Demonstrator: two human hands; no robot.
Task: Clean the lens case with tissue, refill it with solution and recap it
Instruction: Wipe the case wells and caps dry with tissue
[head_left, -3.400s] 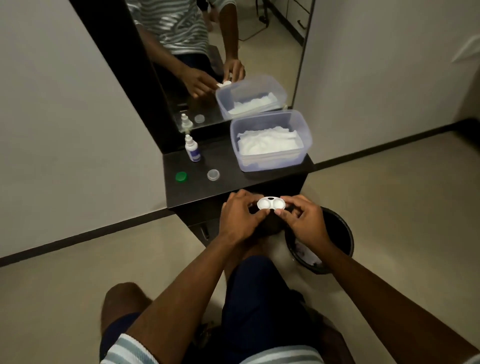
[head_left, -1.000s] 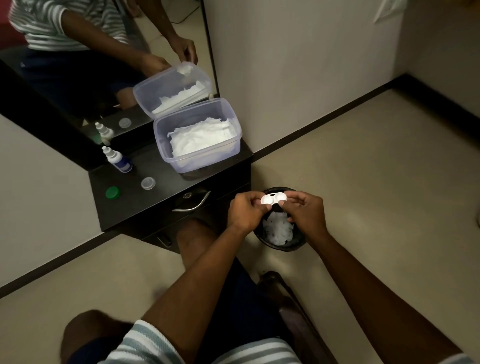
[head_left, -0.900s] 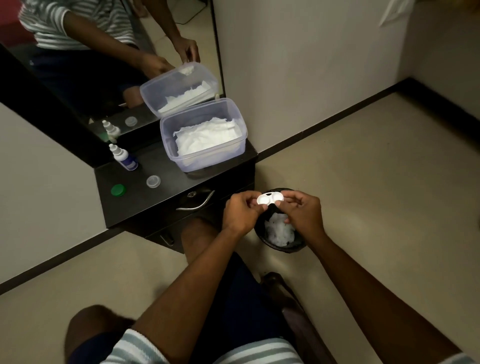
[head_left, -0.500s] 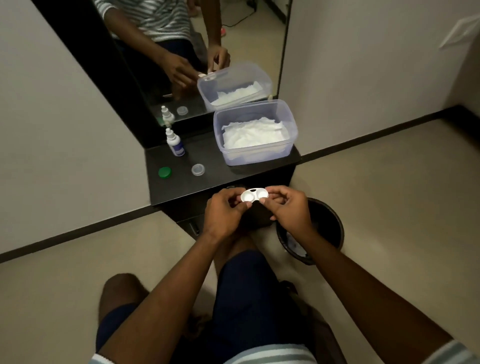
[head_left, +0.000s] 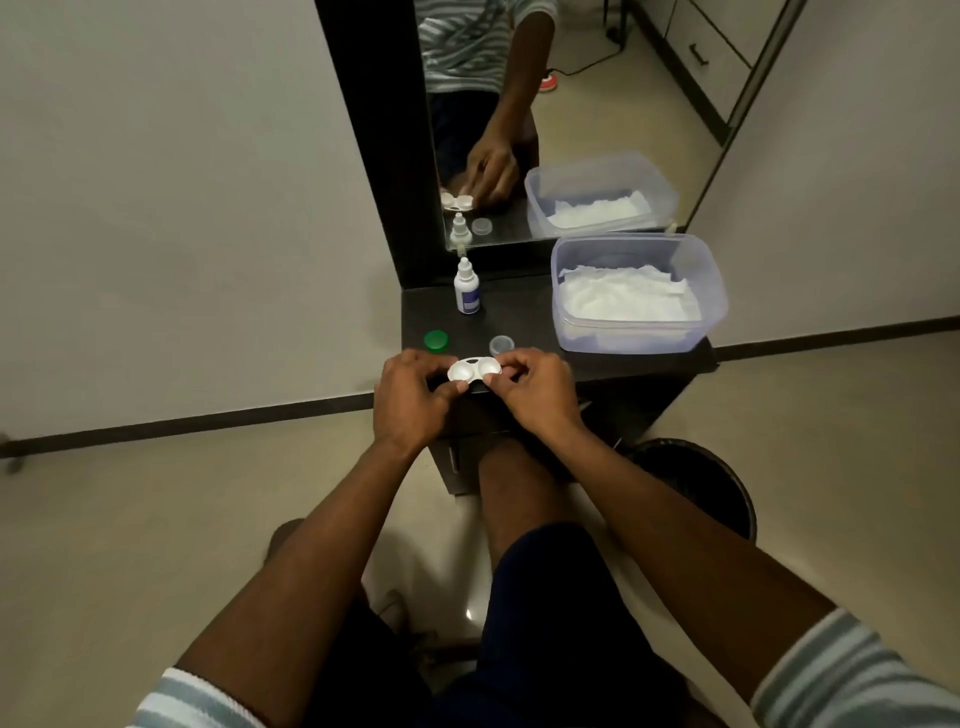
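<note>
The left hand (head_left: 410, 397) pinched the left end of the white lens case (head_left: 474, 370), thumb tip against its near rim and the other fingers curled behind it. The right hand (head_left: 535, 387) pinched the right end the same way, thumb below and forefinger above. Both wells of the case were uncapped and faced up (whether they held any liquid could not be made out). The case sat level between the two hands, at the front edge of the dark cabinet top (head_left: 524, 319); whether it touched the surface or was held just above it could not be told.

Just behind the case, near the front edge, a clear cap (head_left: 501, 344) lay on the cabinet top, and a green cap (head_left: 435, 340) lay to its left, near the front left corner. Farther back on the left side, close to the rear edge, stood a small white solution bottle (head_left: 466, 288) with a blue label, upright and capped. The right half of the top carried a clear plastic tub (head_left: 717, 301) with white tissue (head_left: 626, 299) inside it. A mirror (head_left: 571, 114) rose from the rear edge and repeated the bottle, the tub and the hands. On the floor to the right of the cabinet stood a black bin (head_left: 722, 493), partly hidden by the right forearm.
</note>
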